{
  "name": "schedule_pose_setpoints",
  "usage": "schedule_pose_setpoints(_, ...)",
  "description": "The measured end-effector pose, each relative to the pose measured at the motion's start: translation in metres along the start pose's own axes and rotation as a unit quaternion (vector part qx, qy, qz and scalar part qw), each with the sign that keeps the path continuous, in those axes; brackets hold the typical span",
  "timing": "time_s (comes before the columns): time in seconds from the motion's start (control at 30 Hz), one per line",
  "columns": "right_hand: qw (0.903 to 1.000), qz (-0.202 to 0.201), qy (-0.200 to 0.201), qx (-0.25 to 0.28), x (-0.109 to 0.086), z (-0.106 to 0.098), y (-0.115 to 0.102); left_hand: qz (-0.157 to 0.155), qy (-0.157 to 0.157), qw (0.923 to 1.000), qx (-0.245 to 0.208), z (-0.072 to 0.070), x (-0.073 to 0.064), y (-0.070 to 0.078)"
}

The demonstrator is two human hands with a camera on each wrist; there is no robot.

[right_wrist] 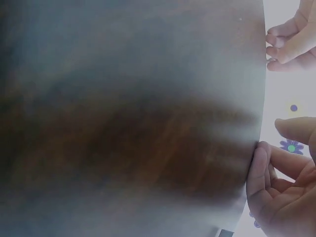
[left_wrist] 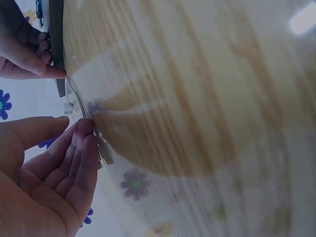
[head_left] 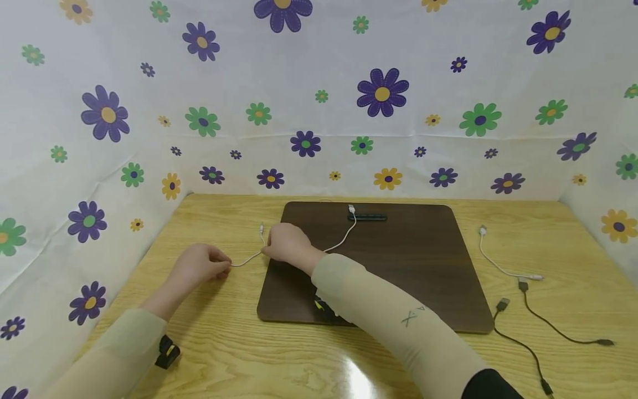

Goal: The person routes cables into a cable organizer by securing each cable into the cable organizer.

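My left hand [head_left: 196,265] is over the wooden table, its fingertips at one end of a thin white charging cable [head_left: 246,260]. The left wrist view shows that hand's thumb [left_wrist: 57,126] apart from its fingers, which touch the cable where it lies on the wood. My right hand [head_left: 289,244] reaches across the dark brown mat [head_left: 399,260], fingertips on the cable near the mat's left edge. In the right wrist view its thumb [right_wrist: 291,128] also stands off from the fingertips. A small white plug [head_left: 261,228] sticks out beyond the right fingers.
A white USB plug [head_left: 351,209] with its cord lies on the mat, by a dark slot [head_left: 368,217]. Another white cable [head_left: 498,270] and two black cables [head_left: 558,330], [head_left: 523,346] lie to the right. Behind hangs a flowered cloth [head_left: 339,122].
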State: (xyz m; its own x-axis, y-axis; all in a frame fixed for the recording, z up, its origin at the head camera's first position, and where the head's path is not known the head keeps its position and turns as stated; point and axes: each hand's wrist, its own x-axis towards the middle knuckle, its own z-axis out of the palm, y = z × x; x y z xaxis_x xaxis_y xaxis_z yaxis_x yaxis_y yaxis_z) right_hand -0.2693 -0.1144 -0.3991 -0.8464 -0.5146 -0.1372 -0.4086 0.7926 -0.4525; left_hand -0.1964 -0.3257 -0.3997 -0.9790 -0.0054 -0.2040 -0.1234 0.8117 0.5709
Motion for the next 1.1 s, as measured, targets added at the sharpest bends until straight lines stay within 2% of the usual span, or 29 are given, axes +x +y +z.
schedule_pose_setpoints(0.27,0.9992,-0.015,0.007,-0.038,-0.004,0.002,-0.004,0.044,0.017,0.9966,0.067,0.005,-0.001,0.004)
schedule_pose_setpoints(0.33,0.9990,-0.010,0.012,-0.041,-0.004,0.002,-0.003,0.064,0.024,0.9933,0.094,0.006,-0.002,0.006)
schedule_pose_setpoints(0.43,0.9994,-0.001,0.015,-0.030,-0.004,0.001,-0.003,0.097,0.040,0.9840,0.144,0.010,-0.002,0.008)
schedule_pose_setpoints(0.63,0.9998,0.009,0.001,0.017,0.000,0.001,0.000,0.159,0.073,0.9553,0.239,0.016,0.002,0.008)
schedule_pose_setpoints(0.83,0.9985,0.010,-0.015,0.052,0.005,0.002,0.001,0.208,0.093,0.9318,0.282,0.017,0.003,0.008)
schedule_pose_setpoints(0.93,0.9972,0.011,-0.024,0.069,0.005,0.002,0.000,0.256,0.110,0.9099,0.307,0.018,0.004,0.006)
schedule_pose_setpoints(1.0,0.9966,0.010,-0.026,0.078,0.004,0.001,-0.001,0.294,0.125,0.8910,0.322,0.020,0.005,0.003)
schedule_pose_setpoints(1.1,0.9955,0.015,-0.025,0.090,0.002,0.000,-0.003,0.334,0.140,0.8713,0.331,0.022,0.006,0.000)
